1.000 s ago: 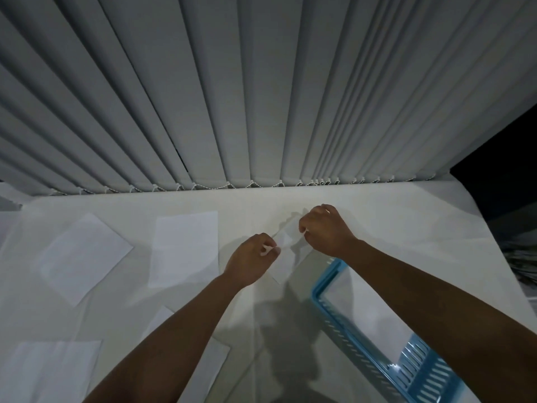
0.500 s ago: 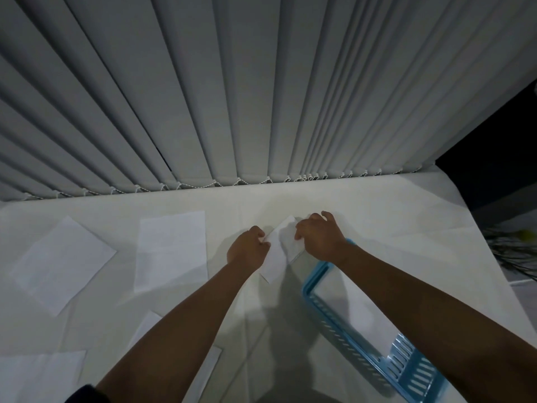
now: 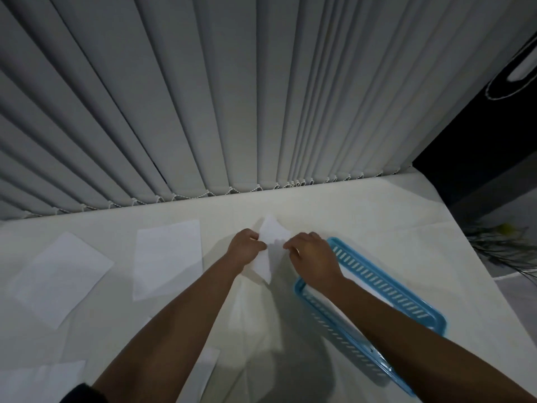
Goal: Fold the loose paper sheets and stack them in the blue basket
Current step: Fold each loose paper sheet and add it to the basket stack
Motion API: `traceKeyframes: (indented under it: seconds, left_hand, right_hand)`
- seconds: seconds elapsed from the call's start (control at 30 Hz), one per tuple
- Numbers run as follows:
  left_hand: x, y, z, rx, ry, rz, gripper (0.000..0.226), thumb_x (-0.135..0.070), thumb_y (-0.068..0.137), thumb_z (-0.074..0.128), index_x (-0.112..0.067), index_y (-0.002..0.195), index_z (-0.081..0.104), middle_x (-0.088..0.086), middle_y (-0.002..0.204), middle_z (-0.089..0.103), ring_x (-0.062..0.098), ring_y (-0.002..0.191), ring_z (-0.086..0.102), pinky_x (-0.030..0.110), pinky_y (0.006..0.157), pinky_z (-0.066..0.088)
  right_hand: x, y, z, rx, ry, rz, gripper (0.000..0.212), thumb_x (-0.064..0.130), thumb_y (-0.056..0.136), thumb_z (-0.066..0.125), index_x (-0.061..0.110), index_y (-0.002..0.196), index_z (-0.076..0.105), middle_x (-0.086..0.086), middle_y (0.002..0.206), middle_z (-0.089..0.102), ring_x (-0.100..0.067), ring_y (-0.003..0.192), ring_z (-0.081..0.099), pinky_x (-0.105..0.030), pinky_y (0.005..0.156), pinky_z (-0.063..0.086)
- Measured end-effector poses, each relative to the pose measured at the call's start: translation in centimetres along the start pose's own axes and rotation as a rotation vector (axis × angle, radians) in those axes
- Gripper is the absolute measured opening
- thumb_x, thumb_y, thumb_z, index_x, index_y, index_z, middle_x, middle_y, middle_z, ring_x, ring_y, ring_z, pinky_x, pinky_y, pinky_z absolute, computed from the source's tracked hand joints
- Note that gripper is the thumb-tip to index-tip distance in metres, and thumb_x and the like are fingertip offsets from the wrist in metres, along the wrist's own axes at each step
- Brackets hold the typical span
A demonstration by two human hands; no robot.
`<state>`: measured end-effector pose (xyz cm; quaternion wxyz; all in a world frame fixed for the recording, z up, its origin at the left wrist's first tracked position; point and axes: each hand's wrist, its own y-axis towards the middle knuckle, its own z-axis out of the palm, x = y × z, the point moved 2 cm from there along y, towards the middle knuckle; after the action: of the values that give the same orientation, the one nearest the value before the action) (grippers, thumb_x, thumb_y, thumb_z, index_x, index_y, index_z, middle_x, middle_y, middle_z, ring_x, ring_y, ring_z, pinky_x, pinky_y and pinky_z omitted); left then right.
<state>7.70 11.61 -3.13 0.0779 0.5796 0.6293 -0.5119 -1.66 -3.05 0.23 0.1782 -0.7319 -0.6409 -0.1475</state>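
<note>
- At the far left of the table, at about 9 o'clock from the hands, a loose white sheet lies flat and turned askew.
- A second sheet lies at the bottom left corner, at about 7 o'clock from the hands.
- Further right, a third flat sheet lies near the left hand, at its 9 o'clock, and it does not touch the hand.
- One more sheet is partly hidden under the left forearm, at about 6 o'clock from the left hand.
- The left hand has a narrow grip. Its fingers are curled and they pinch the left edge of the held sheet.
- The held sheet is between the two hands and looks creased. One corner points to 12 o'clock and the lower tip points to 6 o'clock. I cannot tell if it touches the table.
- The right hand also has a narrow grip, and it pinches the sheet's right edge, at the sheet's 3 o'clock.
- The blue basket stands on the table at about 4 o'clock from the right hand. The right forearm passes over its end nearer the hands, and white paper lies inside it.
- Grey vertical blinds hang behind the table, at 12 o'clock.
</note>
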Motion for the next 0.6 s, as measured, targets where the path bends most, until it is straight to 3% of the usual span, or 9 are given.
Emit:
traceKeyframes:
  seconds: [0.1, 0.17, 0.23, 0.27, 0.33, 0.4, 0.47, 0.6]
  left_hand:
    - [0.0, -2.1, -0.9, 0.06, -0.32, -0.063, 0.012, -0.013, 0.082, 0.067, -0.01, 0.089, 0.059, 0.012, 0.093, 0.064, 0.026, 0.078, 0.061, 0.03, 0.068, 0.047]
    - [-0.1, -3.9, -1.1, 0.116, -0.554, -0.069, 0.008, -0.006, 0.085, 0.064, -0.009, 0.086, 0.057, 0.012, 0.092, 0.065, 0.025, 0.078, 0.063, 0.03, 0.066, 0.05]
    - [-0.3, -5.4, -1.1, 0.143, -0.743, -0.029, 0.014, 0.0, 0.085, 0.062, -0.005, 0.098, 0.058, 0.014, 0.101, 0.067, 0.026, 0.087, 0.065, 0.037, 0.077, 0.053]
    - [-0.4, -6.1, -1.0, 0.144, -0.805, 0.002, 0.022, 0.003, 0.085, 0.061, -0.004, 0.106, 0.059, 0.014, 0.106, 0.067, 0.026, 0.092, 0.065, 0.038, 0.083, 0.053]
    - [-0.7, -7.6, -0.7, 0.15, -0.888, 0.069, 0.033, 0.006, 0.085, 0.06, -0.003, 0.116, 0.059, 0.014, 0.112, 0.067, 0.027, 0.098, 0.065, 0.037, 0.084, 0.055]
    - [-0.8, -9.1, -0.2, 0.159, -0.919, 0.098, 0.038, 0.007, 0.085, 0.059, -0.001, 0.123, 0.056, 0.016, 0.118, 0.065, 0.028, 0.102, 0.064, 0.033, 0.081, 0.057]
    - [-0.8, -10.4, 0.6, 0.178, -0.925, 0.102, 0.038, 0.005, 0.087, 0.058, -0.001, 0.125, 0.055, 0.015, 0.121, 0.065, 0.028, 0.103, 0.064, 0.033, 0.081, 0.056]
    - [-1.0, -12.0, 1.7, 0.173, -0.964, 0.059, 0.028, -0.01, 0.092, 0.058, -0.005, 0.119, 0.059, 0.012, 0.115, 0.068, 0.028, 0.104, 0.064, 0.039, 0.087, 0.054]
  right_hand:
    - [1.4, -3.2, 0.2, 0.043, 0.229, 0.207, 0.024, 0.019, 0.093, 0.049, 0.021, 0.102, 0.071, 0.002, 0.102, 0.071, -0.018, 0.094, 0.063, -0.031, 0.083, 0.05]
    - [2.3, -4.9, 0.3, 0.057, 0.407, 0.344, 0.024, 0.026, 0.093, 0.052, 0.014, 0.087, 0.072, -0.003, 0.087, 0.073, -0.018, 0.076, 0.064, -0.035, 0.08, 0.053]
    - [3.1, -6.2, 0.4, 0.1, 0.692, 0.556, 0.036, 0.037, 0.092, 0.055, 0.007, 0.082, 0.071, -0.006, 0.076, 0.071, -0.016, 0.06, 0.058, -0.036, 0.07, 0.053]
    - [3.5, -6.8, 0.6, 0.147, 0.855, 0.677, 0.039, 0.041, 0.091, 0.056, 0.006, 0.086, 0.071, -0.006, 0.077, 0.07, -0.015, 0.059, 0.056, -0.033, 0.065, 0.051]
    - [4.0, -7.9, 1.0, 0.202, 1.081, 0.803, 0.039, 0.047, 0.088, 0.059, 0.01, 0.096, 0.069, -0.005, 0.089, 0.071, -0.017, 0.071, 0.059, -0.031, 0.069, 0.051]
    - [4.0, -8.6, 1.0, 0.115, 1.229, 0.815, 0.033, 0.043, 0.086, 0.064, 0.011, 0.097, 0.065, -0.003, 0.091, 0.069, -0.018, 0.078, 0.059, -0.032, 0.076, 0.052]
    - [3.6, -9.2, 0.3, -0.039, 1.307, 0.781, 0.019, 0.028, 0.087, 0.066, 0.01, 0.085, 0.061, -0.005, 0.078, 0.062, -0.016, 0.069, 0.054, -0.028, 0.067, 0.048]
    - [2.3, -10.7, -1.6, -0.213, 1.113, 0.686, 0.025, 0.016, 0.088, 0.064, 0.008, 0.067, 0.053, -0.006, 0.063, 0.054, -0.015, 0.058, 0.047, -0.027, 0.061, 0.041]
